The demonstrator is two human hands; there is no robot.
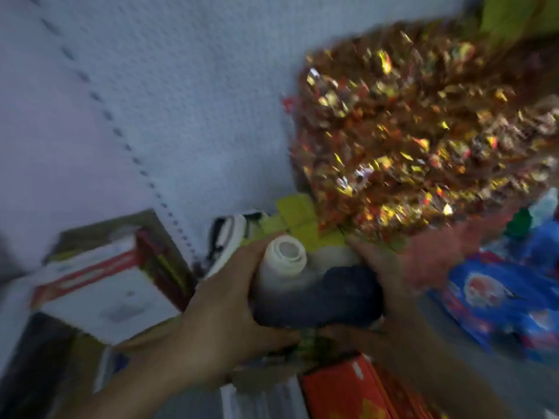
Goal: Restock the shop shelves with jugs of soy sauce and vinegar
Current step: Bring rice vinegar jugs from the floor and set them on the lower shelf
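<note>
I hold a plastic jug [314,291] of dark liquid between both hands, low in the middle of the head view; its white cap end points up toward me. My left hand [223,322] grips its left side, fingers curled under the body. On the right side, my right hand [390,276] wraps the jug. The picture is blurred by motion, so the label cannot be read.
A white perforated shelf back panel [181,101] fills the upper left. A big bag of gold and red wrapped sweets [423,131] hangs at the right. White and red boxes [102,282] sit at the left, blue packets [508,297] at the right, an orange box [348,388] below.
</note>
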